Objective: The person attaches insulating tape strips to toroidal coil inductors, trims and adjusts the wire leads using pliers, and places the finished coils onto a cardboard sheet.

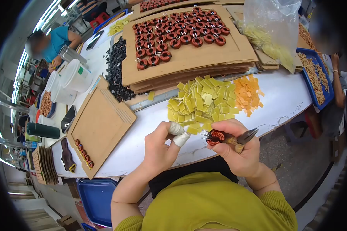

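My right hand (pixel 239 148) holds a red wire-wound ring coil (pixel 215 137) between thumb and fingertips, its metal leads pointing left. A pointed metal tool (pixel 247 136) also lies in that hand, along with a light brown piece (pixel 234 143). To the left, my left hand (pixel 162 146) has white wrapping on two fingertips, which are pressed together; whether anything small is between them cannot be made out. Just beyond both hands is a heap of yellow-green rectangular pieces (pixel 204 99), with orange pieces (pixel 247 92) beside it.
Coils fill a cardboard tray stack (pixel 185 63) at the back. Black pieces (pixel 117 71) lie left of it. A tilted board (pixel 100 123) carries several coils. White buckets (pixel 76 76), a green bottle (pixel 43 130) and a blue tray (pixel 316 77) stand around. People sit at upper left and right.
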The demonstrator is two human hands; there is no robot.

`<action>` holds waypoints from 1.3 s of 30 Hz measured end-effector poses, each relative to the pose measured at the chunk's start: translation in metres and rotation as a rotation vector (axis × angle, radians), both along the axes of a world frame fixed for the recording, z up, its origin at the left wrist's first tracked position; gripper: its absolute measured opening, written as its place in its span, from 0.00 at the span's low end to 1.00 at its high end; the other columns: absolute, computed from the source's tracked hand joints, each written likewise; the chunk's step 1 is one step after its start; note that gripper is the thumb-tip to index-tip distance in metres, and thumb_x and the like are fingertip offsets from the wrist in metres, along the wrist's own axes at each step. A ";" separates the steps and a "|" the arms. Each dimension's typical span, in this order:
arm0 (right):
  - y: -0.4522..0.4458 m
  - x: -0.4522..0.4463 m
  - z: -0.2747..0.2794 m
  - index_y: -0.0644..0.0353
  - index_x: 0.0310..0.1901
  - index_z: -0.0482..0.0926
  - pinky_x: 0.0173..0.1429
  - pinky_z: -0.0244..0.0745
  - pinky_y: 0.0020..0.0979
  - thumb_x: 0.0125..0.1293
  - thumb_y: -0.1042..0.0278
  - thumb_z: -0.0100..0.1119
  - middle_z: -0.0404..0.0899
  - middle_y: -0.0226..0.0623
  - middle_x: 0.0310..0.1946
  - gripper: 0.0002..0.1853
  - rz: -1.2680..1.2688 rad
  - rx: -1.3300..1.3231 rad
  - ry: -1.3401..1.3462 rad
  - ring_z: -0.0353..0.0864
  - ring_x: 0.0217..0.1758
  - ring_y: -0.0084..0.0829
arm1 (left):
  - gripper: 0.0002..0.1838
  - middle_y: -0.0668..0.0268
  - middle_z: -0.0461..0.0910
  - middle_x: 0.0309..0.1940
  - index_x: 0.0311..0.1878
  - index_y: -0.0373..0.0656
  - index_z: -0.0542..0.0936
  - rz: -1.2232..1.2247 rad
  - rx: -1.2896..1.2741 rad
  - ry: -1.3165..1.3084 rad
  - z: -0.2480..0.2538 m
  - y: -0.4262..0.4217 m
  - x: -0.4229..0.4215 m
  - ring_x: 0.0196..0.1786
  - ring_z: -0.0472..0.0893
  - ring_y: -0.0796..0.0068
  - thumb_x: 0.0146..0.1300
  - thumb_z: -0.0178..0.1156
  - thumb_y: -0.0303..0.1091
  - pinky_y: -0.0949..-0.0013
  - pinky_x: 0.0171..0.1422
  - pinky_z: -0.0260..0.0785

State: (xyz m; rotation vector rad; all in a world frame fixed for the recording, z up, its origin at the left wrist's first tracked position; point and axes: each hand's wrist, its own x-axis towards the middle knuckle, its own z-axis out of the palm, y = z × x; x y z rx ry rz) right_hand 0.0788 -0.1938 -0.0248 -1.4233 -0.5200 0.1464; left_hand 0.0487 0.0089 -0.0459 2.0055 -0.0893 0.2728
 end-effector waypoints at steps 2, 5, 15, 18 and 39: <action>0.005 -0.002 -0.001 0.65 0.51 0.74 0.46 0.72 0.25 0.59 0.76 0.63 0.77 0.38 0.40 0.18 0.009 0.044 0.065 0.77 0.41 0.27 | 0.06 0.64 0.79 0.33 0.34 0.37 0.74 0.079 -0.245 0.096 0.001 -0.005 -0.005 0.32 0.79 0.77 0.57 0.63 0.22 0.71 0.37 0.73; 0.008 -0.001 -0.002 0.65 0.52 0.74 0.47 0.72 0.25 0.60 0.76 0.63 0.77 0.38 0.40 0.18 0.026 0.100 0.113 0.77 0.42 0.26 | 0.06 0.63 0.79 0.34 0.34 0.37 0.75 0.047 -0.082 0.028 0.008 -0.006 -0.009 0.33 0.79 0.74 0.55 0.62 0.20 0.70 0.37 0.73; -0.004 0.002 -0.018 0.65 0.51 0.73 0.48 0.72 0.23 0.60 0.78 0.62 0.76 0.32 0.41 0.17 -0.095 0.176 0.264 0.75 0.43 0.20 | 0.17 0.60 0.73 0.35 0.36 0.39 0.78 -0.152 0.631 -0.194 -0.015 -0.008 0.021 0.39 0.73 0.58 0.37 0.58 0.15 0.62 0.39 0.69; -0.006 0.000 -0.021 0.65 0.49 0.74 0.47 0.71 0.22 0.60 0.77 0.62 0.76 0.32 0.40 0.15 -0.105 0.132 0.246 0.75 0.42 0.20 | 0.18 0.60 0.72 0.36 0.36 0.39 0.78 -0.181 0.657 -0.151 -0.014 -0.011 0.025 0.40 0.72 0.58 0.36 0.58 0.15 0.62 0.40 0.69; 0.015 -0.007 -0.002 0.63 0.42 0.77 0.37 0.71 0.25 0.52 0.81 0.67 0.79 0.39 0.32 0.15 -0.026 -0.019 -0.235 0.78 0.32 0.28 | 0.21 0.52 0.78 0.48 0.61 0.33 0.67 -0.172 -0.562 0.148 0.035 -0.010 -0.042 0.49 0.81 0.64 0.64 0.49 0.14 0.65 0.54 0.76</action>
